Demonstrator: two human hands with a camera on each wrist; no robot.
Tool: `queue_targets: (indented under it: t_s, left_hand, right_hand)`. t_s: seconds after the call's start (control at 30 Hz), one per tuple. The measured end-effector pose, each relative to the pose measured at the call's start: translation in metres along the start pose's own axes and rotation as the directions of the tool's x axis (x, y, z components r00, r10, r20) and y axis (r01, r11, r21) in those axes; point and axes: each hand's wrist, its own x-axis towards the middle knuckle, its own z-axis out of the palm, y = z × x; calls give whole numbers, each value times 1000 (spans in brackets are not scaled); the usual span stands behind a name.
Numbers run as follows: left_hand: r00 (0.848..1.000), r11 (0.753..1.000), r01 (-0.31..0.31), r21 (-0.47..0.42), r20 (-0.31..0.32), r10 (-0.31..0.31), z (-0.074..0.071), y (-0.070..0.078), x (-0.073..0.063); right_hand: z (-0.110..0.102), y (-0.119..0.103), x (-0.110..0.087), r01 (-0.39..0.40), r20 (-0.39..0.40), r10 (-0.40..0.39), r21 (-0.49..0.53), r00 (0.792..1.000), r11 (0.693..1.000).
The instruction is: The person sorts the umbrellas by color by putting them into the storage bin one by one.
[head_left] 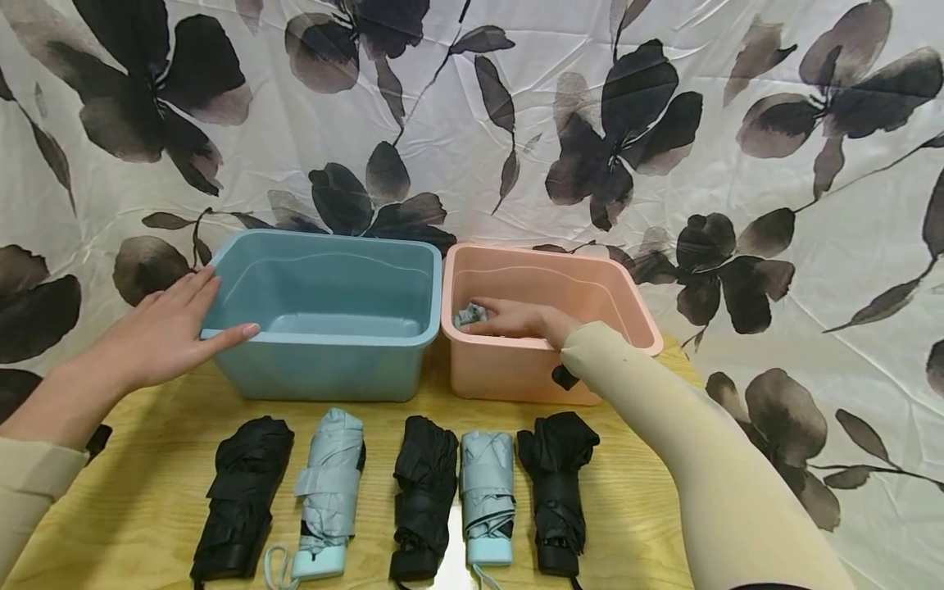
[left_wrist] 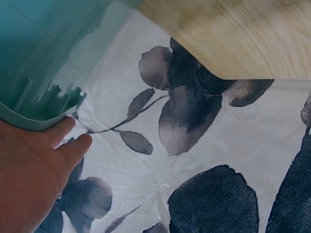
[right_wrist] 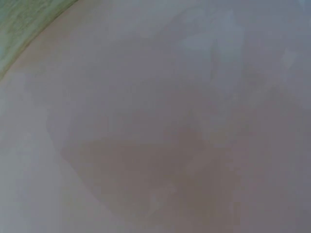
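In the head view my left hand [head_left: 158,332] rests on the left end of the blue bin [head_left: 324,369], fingers straight on the side rim and thumb along the front rim. The left wrist view shows the same hand [left_wrist: 34,170] against the bin's edge. My right hand [head_left: 516,318] reaches down inside the pink bin [head_left: 516,373]. It grips a light blue folded umbrella [head_left: 469,315] at the bin's left side, mostly hidden by the front wall and fingers. The right wrist view is filled by a blurred pinkish surface.
On the wooden table [head_left: 634,508], a row of folded umbrellas lies in front of the bins: a black one [head_left: 243,500], a light blue one [head_left: 329,492], a second black [head_left: 424,496], a second light blue [head_left: 487,487] and a third black [head_left: 558,492]. Floral cloth [head_left: 472,123] hangs behind.
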Motion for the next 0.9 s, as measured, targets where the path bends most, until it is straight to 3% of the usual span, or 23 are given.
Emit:
queue_targets:
  t_s: [0.37, 0.57, 0.73, 0.8, 0.9]
  left_hand:
    - [1000, 1000, -9, -7, -5, 9, 2, -2, 1]
    - [1000, 1000, -8, -5, -12, 8, 2, -3, 1]
    - [1000, 1000, -13, -4, -15, 13, 3, -4, 2]
    - [1000, 1000, -12, -6, -15, 12, 3, -4, 2]
    - [1000, 1000, -15, -7, -14, 15, 3, -4, 3]
  right_hand:
    - [0, -8, -15, -48, 3, 49, -49, 999, 998]
    - [-5, -15, -30, -59, -21, 59, -13, 998, 998]
    - [-10, -21, -55, 31, -154, -24, 44, 988, 999]
    - [-9, -22, -68, 92, -237, -73, 68, 969, 994]
    - [-4, -23, -90, 183, -362, -140, 86, 922, 979]
